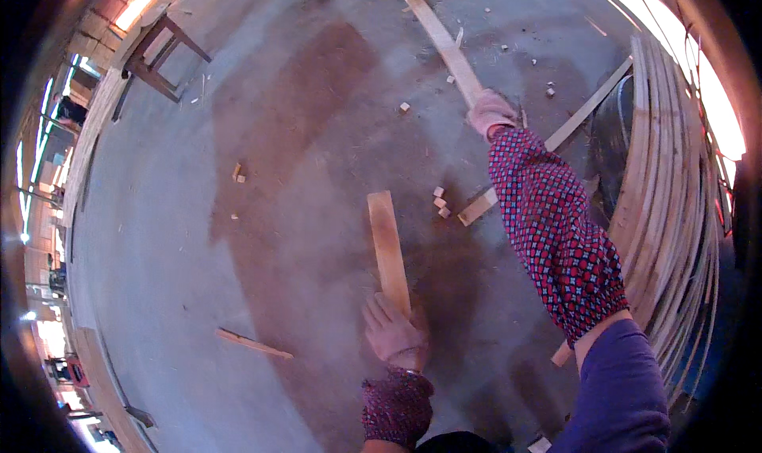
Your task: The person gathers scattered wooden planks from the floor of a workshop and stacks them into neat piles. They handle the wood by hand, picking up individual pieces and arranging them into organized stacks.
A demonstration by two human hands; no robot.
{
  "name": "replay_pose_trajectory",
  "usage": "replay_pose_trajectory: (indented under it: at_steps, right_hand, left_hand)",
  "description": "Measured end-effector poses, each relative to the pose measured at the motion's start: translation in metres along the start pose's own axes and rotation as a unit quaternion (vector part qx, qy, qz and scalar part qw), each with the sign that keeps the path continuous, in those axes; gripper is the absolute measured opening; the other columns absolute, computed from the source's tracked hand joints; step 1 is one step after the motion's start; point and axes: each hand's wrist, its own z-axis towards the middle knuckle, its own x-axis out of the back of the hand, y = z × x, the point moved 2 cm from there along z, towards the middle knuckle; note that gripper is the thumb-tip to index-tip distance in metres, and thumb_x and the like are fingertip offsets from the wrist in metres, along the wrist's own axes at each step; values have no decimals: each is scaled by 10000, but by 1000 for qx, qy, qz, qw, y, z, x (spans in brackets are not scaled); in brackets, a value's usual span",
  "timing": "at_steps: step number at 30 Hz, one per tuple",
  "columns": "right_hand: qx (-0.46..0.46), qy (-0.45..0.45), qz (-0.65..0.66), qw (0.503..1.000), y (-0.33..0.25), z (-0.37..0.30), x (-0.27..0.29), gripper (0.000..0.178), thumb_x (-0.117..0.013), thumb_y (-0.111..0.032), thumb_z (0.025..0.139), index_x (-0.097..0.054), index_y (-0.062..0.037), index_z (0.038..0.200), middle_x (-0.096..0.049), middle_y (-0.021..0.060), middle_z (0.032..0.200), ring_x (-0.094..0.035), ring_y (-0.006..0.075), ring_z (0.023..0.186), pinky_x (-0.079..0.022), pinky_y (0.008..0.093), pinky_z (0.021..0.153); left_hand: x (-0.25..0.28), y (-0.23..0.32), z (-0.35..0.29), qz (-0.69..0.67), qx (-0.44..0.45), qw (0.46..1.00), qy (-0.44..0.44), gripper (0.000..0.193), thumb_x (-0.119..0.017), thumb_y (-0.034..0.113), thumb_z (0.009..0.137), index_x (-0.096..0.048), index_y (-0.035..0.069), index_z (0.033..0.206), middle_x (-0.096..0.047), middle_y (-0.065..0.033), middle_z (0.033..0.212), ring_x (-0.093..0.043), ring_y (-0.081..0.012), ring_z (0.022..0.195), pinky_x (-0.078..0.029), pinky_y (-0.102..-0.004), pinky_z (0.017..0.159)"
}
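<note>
left hand [394, 332] grips a short board [388, 251]. right hand [491, 112], further out, grabs a long plank [444, 44] on the floor [198, 278].

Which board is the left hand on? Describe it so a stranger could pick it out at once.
Start from the big stack of long planks along the right, then look left across the concrete floor to the gloved left hand near the bottom centre. The short board runs up from that hand. Unlike the long strip at the right hand, it is short, broad and stands alone.
</note>
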Motion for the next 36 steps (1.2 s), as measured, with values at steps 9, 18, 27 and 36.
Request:
replay_pose_trajectory:
  at_steps: [9,18,27,36]
  right_hand:
    - [131,-155,266,942,-87,-219,19,391,-635,-432,790,-722,-55,847,-698,178,862,-684,341,842,-535,419,713]
    - [37,-244,507,826,34,-505,-18,304,-722,-195,726,-653,-3,952,-672,89,815,-627,167,771,-521,357,659]
    - [96,-168,409,892,79,-713,-20,268,-677,-158,739,-638,-4,954,-670,148,825,-664,252,733,-544,442,616]
    - [-26,-265,134,955,143,-822,39,328,-595,-331,820,-642,-53,988,-665,139,918,-648,264,884,-517,476,737]
  left_hand:
    - [-16,6,2,2,-9,1000,7,756,-580,467,857,-374,4,1419,-383,-174,1487,-351,-357,1372,-395,-474,1042]
    - [-70,-57,15,-200,-100,969,-100,668,-576,493,887,-430,56,1370,-463,-111,1344,-466,-268,1202,-397,-391,1014]
    - [22,-47,-135,-738,44,529,-417,756,-619,566,860,-370,119,1416,-475,-73,1253,-504,-243,1096,-435,-399,939]
    - [-83,-29,-170,-581,1,638,-505,705,-654,550,827,-463,90,1326,-562,-115,1139,-572,-259,1010,-510,-431,834]
